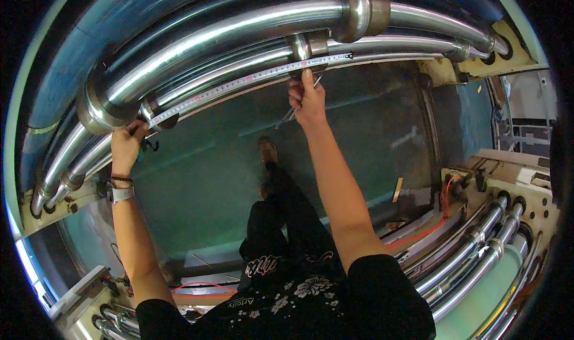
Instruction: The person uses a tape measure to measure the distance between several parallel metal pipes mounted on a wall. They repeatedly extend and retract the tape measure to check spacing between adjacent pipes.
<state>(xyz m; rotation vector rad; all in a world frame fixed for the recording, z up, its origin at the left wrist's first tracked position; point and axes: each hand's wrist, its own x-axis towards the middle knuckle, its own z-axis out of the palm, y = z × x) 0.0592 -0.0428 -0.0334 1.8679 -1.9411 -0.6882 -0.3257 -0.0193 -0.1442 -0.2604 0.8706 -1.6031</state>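
Observation:
A tape measure's white blade (pixel 224 83) is drawn out along the polished metal rollers, slanting up to the right, with its dark end hook beyond my right hand. My left hand (pixel 127 147) is closed at the blade's left end, below a roller collar (pixel 98 110). A dark strap loop (pixel 153 146) hangs beside it; the tape's case is mostly hidden by the fingers. My right hand (pixel 309 103) has its thumb raised against the blade under a collar on the thinner roller (pixel 302 44). Its curled fingers also hold a thin metal tool (pixel 287 118), whose kind I cannot make out.
A large chromed roller (pixel 239 29) arches across the top, held by cream end brackets (pixel 511 50). More rollers (pixel 466 250) and an orange cable (pixel 439 223) lie at lower right. My legs stand on the dark green floor (pixel 203 190). A wooden strip (pixel 397 189) lies at right.

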